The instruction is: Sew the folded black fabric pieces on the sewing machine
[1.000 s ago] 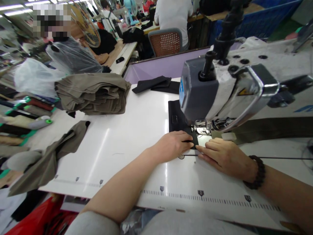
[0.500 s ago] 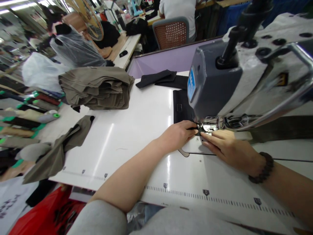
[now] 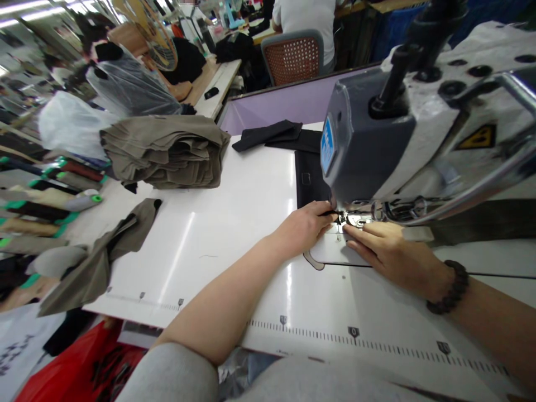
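My left hand [image 3: 307, 226] has its fingers pressed together on the near edge of a black fabric piece [image 3: 307, 178], just left of the needle area. The fabric lies partly behind the head of the sewing machine [image 3: 364, 139]. To the right of the presser foot [image 3: 354, 221], my right hand [image 3: 387, 248] rests low with its fingers stretched out on the machine plate [image 3: 343, 251]. A dark bracelet is on that wrist. More black strips [image 3: 272, 134] lie behind the fabric piece.
A stack of brown-grey fabric [image 3: 167, 151] stands at the back left of the white table [image 3: 234, 279]. A loose brown piece [image 3: 121, 240] hangs at the left edge, near thread spools [image 3: 42, 209]. A person [image 3: 304, 19] sits beyond the purple panel [image 3: 268, 106].
The black fabric and my left hand have shifted slightly away from me, toward the back. My right hand has barely moved. A curved metal bar on the machine has changed position, showing the yellow label.
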`<move>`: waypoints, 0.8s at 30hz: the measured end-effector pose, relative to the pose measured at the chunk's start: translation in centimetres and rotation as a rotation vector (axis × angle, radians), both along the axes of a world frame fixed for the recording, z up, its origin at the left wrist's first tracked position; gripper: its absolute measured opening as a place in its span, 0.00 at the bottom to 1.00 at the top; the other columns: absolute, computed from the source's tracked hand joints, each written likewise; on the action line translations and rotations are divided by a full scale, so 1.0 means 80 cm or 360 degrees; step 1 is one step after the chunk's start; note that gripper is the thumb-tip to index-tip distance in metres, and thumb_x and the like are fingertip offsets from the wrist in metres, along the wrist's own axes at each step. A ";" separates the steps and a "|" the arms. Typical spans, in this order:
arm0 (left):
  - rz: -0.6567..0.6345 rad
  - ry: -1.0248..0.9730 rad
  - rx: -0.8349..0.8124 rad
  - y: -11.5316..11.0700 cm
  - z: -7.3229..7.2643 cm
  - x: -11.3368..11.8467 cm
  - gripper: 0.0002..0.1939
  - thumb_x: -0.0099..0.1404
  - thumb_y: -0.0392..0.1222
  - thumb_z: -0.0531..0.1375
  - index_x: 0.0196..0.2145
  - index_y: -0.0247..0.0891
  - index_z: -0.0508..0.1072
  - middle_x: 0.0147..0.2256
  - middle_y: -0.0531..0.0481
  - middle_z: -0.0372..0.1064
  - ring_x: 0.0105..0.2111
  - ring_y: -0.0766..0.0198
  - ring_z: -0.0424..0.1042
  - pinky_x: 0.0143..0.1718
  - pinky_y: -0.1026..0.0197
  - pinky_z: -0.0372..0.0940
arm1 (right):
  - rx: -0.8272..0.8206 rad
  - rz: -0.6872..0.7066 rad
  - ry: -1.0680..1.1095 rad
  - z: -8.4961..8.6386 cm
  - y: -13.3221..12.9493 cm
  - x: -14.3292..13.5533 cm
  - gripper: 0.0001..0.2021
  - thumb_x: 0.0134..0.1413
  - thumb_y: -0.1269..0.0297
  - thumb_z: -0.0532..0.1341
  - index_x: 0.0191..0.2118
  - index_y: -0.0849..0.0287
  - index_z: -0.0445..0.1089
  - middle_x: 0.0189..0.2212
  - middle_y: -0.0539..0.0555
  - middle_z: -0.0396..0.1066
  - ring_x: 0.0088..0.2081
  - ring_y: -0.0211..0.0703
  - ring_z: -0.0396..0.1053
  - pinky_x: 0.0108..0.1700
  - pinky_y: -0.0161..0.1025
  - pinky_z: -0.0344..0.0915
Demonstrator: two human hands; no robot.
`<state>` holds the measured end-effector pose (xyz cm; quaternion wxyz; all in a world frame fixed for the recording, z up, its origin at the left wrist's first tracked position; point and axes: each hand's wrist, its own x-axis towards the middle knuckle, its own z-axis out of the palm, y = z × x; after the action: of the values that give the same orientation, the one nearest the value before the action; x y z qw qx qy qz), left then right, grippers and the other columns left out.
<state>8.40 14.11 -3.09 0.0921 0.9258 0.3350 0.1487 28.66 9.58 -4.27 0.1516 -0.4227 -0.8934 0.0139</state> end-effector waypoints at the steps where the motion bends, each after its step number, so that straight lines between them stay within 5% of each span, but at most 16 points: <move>1: 0.0006 -0.0005 0.0005 0.001 -0.001 0.000 0.12 0.66 0.36 0.52 0.43 0.32 0.71 0.46 0.44 0.67 0.47 0.59 0.67 0.46 0.60 0.66 | -0.0036 0.0015 0.0014 0.000 0.001 0.000 0.17 0.61 0.60 0.47 0.46 0.63 0.68 0.29 0.57 0.69 0.31 0.40 0.65 0.35 0.37 0.59; 8: 0.0041 0.0088 0.0019 -0.002 0.008 0.002 0.13 0.66 0.39 0.51 0.44 0.32 0.70 0.46 0.44 0.66 0.47 0.59 0.65 0.47 0.58 0.65 | -0.0068 0.0040 0.0048 -0.002 0.003 0.003 0.17 0.61 0.60 0.48 0.46 0.63 0.67 0.29 0.56 0.69 0.32 0.40 0.65 0.35 0.38 0.59; 14: -0.0055 0.0446 0.0055 -0.048 0.041 0.004 0.16 0.63 0.48 0.56 0.37 0.29 0.72 0.40 0.39 0.67 0.38 0.55 0.67 0.40 0.54 0.66 | 0.0137 0.0201 0.0115 0.009 -0.007 0.009 0.15 0.61 0.61 0.48 0.39 0.61 0.70 0.25 0.53 0.68 0.27 0.37 0.64 0.28 0.35 0.56; 18: -0.0274 0.0449 0.0098 -0.078 0.045 0.006 0.12 0.65 0.42 0.54 0.36 0.29 0.72 0.42 0.40 0.67 0.41 0.57 0.66 0.43 0.57 0.65 | 0.0167 0.0424 0.0112 0.015 -0.013 0.010 0.15 0.61 0.62 0.49 0.38 0.63 0.71 0.21 0.51 0.65 0.24 0.37 0.61 0.27 0.36 0.55; 24: -0.0282 0.0421 -0.0169 -0.091 0.042 0.011 0.12 0.66 0.33 0.50 0.44 0.25 0.67 0.46 0.41 0.65 0.46 0.58 0.63 0.48 0.60 0.62 | 0.0160 0.0549 0.0166 0.021 -0.022 0.006 0.14 0.60 0.64 0.50 0.31 0.63 0.70 0.20 0.51 0.63 0.24 0.37 0.58 0.28 0.38 0.55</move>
<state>9.25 6.80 0.26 0.1087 0.9571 0.2686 -0.0011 29.14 7.86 -2.62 0.2141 -0.2537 -0.9432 0.0169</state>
